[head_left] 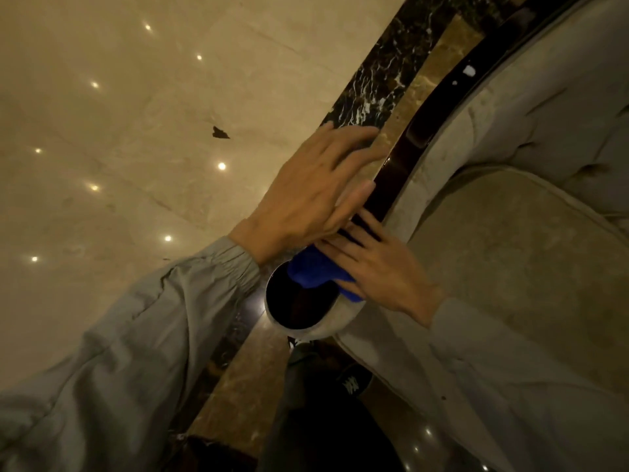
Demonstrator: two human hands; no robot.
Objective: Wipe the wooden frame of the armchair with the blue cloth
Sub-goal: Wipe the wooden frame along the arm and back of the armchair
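Hands of one person are working at the arm of a beige upholstered armchair [510, 267], seen from above. Its dark, glossy wooden frame [401, 155] is running as a narrow curved rail along the top of the armrest and ending in a rounded, scroll-shaped front at the lower centre, where the lacquer is reflecting light.

The right hand [381, 267], in a grey fabric sleeve [510, 386], is lying on the rail with fingers fairly straight and spread, pressing down on a bright blue, soft, bunched cloth [316, 270]. That cloth is sitting on the frame just above the rounded front end, bulging out from under the palm on the near side.

The left hand [313, 189], in a matching grey sleeve [119, 352] with a gathered cuff, is hovering or resting just above the rail farther along, fingers extended and slightly apart, holding nothing; whether it is touching the wood cannot be told, as the fingers are blurred.

Seat cushion and inner arm padding are showing a matt, woven, slightly mottled texture with piped edges. Small pale marks [469, 71] are showing on the rail farther up.

Underfoot, a polished cream marble floor [136, 131] is reflecting ceiling lights, bordered by a dark veined stone strip [377, 83] and a brown one beside the chair.
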